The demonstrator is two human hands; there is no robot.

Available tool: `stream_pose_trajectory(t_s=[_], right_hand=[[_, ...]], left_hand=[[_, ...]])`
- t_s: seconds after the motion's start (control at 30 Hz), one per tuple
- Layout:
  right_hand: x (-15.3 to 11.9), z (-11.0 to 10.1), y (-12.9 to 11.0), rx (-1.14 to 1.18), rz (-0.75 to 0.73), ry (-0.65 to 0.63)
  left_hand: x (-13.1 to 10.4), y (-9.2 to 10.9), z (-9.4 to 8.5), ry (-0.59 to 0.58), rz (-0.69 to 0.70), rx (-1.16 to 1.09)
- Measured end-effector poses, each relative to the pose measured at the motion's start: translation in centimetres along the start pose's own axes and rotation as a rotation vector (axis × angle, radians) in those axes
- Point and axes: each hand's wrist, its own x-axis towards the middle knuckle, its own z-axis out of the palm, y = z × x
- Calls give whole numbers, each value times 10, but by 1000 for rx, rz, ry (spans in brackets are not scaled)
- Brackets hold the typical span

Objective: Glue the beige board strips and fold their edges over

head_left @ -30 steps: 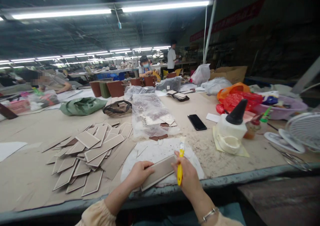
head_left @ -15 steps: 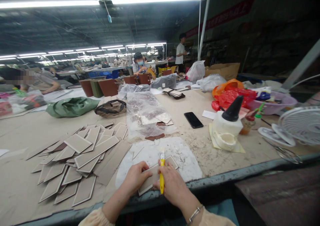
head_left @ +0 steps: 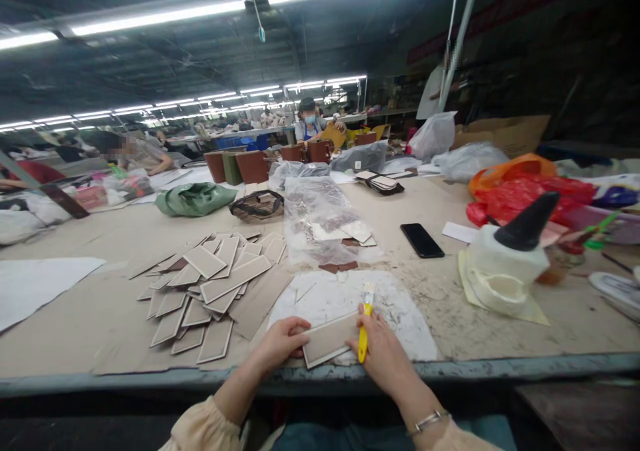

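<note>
Far to the left of my left fingers, a white sheet (head_left: pixel 40 284) lies on the table (head_left: pixel 125 238). Nearer those fingers, just to their left and a little beyond, is a loose heap of flat beige panels (head_left: pixel 235 281) with pale borders, overlapping at many angles. Past the heap sit a crumpled green bag (head_left: pixel 195 200) and a black-trimmed pouch (head_left: pixel 257 206). My left hand (head_left: pixel 277 341) has its thumb and fingers closed on the left end of one beige panel (head_left: pixel 330 338), which slants between my hands over a stained white mat (head_left: pixel 410 324). My right hand (head_left: pixel 385 351) grasps a yellow brush (head_left: pixel 363 344), its fingertips also at the panel's right end; the bristles point away from me, past the panel's far edge. Only this panel is between the fingers; the rest lie heaped to the left. I cannot tell whether any of them has been brushed, or how much of this one has, since no coating can be made out. Beyond my right fingers and to their right lies a black phone (head_left: pixel 423 240), then a white bottle (head_left: pixel 515 258) with a black cone top.
</note>
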Motion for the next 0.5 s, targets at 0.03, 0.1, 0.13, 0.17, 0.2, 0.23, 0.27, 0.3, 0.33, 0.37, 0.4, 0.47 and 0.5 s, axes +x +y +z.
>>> stream_pose_trajectory(t_s=[0.03,0.1,0.13,0.17,0.2,0.23,0.27,0.3,0.33,0.37,0.4,0.47,0.5], right_hand=[[-1,-1,-4,2,0,5],[-3,-1,-19,30,-21,5],[-5,0,-28,61,-50,-3],[-7,2,-38,108,-90,-29],[-9,6,-48,154,-124,-54],[-11,11,-57,191,-159,-84],[-12,17,-64,218,-197,-115],[-14,22,-68,234,-208,-125],[-16,26,-71,241,-213,-132],[-16,28,-71,241,-207,-131],[-17,29,-69,234,-191,-124],[-16,26,-61,206,-142,-106],[-15,22,-56,187,-111,-98]], left_hand=[[0,-1,1,10,-1,-8],[1,-1,4,24,0,10],[2,0,5,28,-4,17],[2,1,6,32,-7,25],[3,2,6,36,-8,31],[3,2,6,37,-7,35],[4,3,6,37,-3,35],[4,3,6,37,2,36],[4,3,6,37,3,39],[5,3,5,37,0,43],[5,3,5,38,-6,49],[5,3,5,41,-18,50],[6,3,5,41,-20,42]])
